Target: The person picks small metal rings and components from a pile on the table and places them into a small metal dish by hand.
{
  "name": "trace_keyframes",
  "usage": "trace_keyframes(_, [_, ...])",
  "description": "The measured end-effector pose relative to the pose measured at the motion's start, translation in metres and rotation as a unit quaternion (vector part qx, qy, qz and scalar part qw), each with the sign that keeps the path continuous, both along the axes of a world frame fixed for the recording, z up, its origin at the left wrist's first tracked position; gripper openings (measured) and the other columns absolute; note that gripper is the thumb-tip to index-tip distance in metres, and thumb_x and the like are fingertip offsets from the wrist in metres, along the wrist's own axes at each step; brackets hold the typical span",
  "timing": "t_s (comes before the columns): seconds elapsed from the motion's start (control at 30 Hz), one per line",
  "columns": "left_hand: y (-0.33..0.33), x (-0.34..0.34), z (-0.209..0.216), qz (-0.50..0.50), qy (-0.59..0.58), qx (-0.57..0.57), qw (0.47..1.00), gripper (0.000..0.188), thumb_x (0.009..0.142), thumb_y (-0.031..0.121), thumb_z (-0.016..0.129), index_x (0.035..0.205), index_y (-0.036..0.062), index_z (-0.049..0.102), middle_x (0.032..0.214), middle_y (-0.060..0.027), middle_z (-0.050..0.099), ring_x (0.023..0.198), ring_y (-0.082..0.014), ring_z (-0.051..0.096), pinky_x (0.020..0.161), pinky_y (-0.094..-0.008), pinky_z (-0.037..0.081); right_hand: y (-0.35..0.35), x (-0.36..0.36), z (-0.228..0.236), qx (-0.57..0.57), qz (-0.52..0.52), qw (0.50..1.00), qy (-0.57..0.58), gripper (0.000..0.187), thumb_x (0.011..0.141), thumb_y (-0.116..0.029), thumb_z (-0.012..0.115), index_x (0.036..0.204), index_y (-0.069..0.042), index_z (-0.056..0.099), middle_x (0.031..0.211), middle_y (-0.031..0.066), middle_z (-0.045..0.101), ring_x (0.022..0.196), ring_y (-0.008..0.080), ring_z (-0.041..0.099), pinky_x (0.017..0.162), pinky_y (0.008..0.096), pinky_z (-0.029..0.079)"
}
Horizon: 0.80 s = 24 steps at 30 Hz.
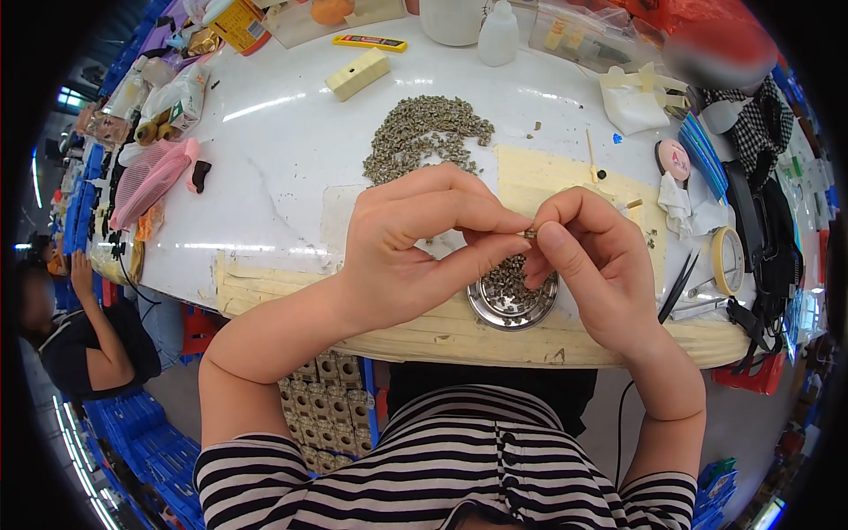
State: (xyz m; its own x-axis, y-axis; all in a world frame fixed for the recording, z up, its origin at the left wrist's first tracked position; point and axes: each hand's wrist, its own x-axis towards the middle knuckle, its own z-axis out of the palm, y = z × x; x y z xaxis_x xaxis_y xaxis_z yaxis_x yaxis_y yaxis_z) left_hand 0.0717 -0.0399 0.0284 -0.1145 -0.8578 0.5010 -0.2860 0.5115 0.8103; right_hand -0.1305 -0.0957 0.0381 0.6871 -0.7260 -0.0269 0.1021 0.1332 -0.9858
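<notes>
My left hand [433, 243] and my right hand [587, 261] meet at the fingertips over a round steel dish [512, 323]. Both pinch a tiny metal part [530, 234], mostly covered by my fingers, so its exact kind cannot be made out. Small parts of similar grey-brown metal [517, 296] lie in the dish below. Beyond my left hand, a large heap of small metal parts [420, 128] spreads on the white table [283, 168].
Masking tape [521, 344] covers the table's front edge. To the right lie tweezers [678, 284], a tape roll [728, 261] and a pink oval case [673, 161]. A cream block [358, 74] and white bottle [500, 35] stand farther back. Another person [88, 344] sits at far left.
</notes>
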Motion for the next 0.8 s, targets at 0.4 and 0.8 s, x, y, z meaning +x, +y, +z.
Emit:
trace_keyframes(0.4, [-0.001, 0.001, -0.004, -0.005, 0.009, -0.024, 1.0, 0.021, 0.079, -0.01, 0.075, 0.098, -0.0022, 0.071, 0.091, -0.0105, 0.066, 0.08, -0.0151, 0.063, 0.068, -0.0256, 0.049, 0.002, 0.002, -0.002, -0.016, 0.005, 1.0, 0.019, 0.013, 0.1, -0.011, 0.058, 0.103, 0.002, 0.059, 0.09, 0.0018, 0.061, 0.078, 0.0048, 0.057, 0.069, 0.0197, 0.05])
trace_keyframes(0.8, [-0.005, -0.002, 0.0, 0.032, -0.101, -0.113, 0.988, 0.021, 0.073, -0.007, 0.079, 0.092, 0.0001, 0.073, 0.086, -0.0095, 0.068, 0.075, -0.0156, 0.064, 0.063, -0.0252, 0.049, -0.006, -0.024, 0.013, -0.262, -0.179, 0.948, -0.009, 0.01, 0.096, -0.005, 0.063, 0.102, 0.003, 0.063, 0.091, 0.0042, 0.063, 0.076, 0.0082, 0.056, 0.07, 0.0217, 0.048])
